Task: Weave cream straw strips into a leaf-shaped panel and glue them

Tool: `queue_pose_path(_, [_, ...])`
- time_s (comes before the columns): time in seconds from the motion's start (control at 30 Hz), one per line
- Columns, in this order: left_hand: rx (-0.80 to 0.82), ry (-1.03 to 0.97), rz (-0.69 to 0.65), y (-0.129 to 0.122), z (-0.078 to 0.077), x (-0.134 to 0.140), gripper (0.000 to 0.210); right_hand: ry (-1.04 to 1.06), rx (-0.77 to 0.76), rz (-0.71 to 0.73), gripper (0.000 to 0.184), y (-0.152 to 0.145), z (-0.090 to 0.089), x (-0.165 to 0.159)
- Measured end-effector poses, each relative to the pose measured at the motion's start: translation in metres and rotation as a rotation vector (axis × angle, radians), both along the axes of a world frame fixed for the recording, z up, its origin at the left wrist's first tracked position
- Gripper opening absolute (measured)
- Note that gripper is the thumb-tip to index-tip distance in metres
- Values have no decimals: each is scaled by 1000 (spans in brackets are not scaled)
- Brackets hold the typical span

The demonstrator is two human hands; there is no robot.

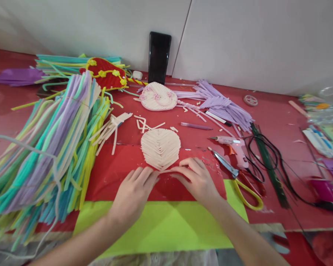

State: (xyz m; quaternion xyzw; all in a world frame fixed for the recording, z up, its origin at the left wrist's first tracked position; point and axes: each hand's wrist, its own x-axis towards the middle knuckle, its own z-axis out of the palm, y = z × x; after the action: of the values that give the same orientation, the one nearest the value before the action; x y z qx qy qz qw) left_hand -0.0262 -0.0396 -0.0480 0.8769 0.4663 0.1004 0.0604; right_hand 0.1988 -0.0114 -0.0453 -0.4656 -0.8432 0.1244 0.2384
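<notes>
Both hands are working at the lower tip of a cream leaf-shaped piece [160, 149], which is lying flat on a red sheet [111, 177] in the middle of the red bench [274, 111], its folded rows slanting down to a central seam. The right hand [197, 178] is pinching a thin cream strip [170, 170] in a narrow grip — thumb and fingers are closing on it just beside the tip. The left hand [135, 184] is keeping its fingers close together at the other side of the tip; what lies in that grip is hiding behind the fingers, so I cannot tell whether it is holding anything.

A yellow-green sheet [166, 227] is lying under the forearms. Above the leaf-shaped piece, a cream oval with pink trim [158, 96] is lying in front of an upright black phone [159, 55]. A large bundle of coloured stems [50, 147] is filling the left side — and on the right, a pink glue gun [237, 146] and yellow-handled scissors [228, 165] are lying near each other.
</notes>
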Motion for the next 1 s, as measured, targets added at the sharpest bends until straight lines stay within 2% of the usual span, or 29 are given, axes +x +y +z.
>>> queue_pose_path(0.1, [-35,-10,32,18,2,4,20,8,-51,59,17,5,0,-9])
queue_pose_path(0.2, [-43,-35,21,25,0,7,16,20,-89,94,14,9,-3,-14])
queue_pose_path(0.53, [12,-99,-42,25,-13,6,15,72,-78,123,14,12,-10,-16])
queue_pose_path(0.8, [44,-109,-120,29,-14,4,16,43,-49,159,16,14,-15,-14])
queue_pose_path(0.93, [35,-106,-196,34,-14,1,19,10,-38,234,17,17,-12,-10])
queue_pose_path(1.0, [29,-134,-185,36,-15,0,19,-10,-34,268,19,19,-10,-7])
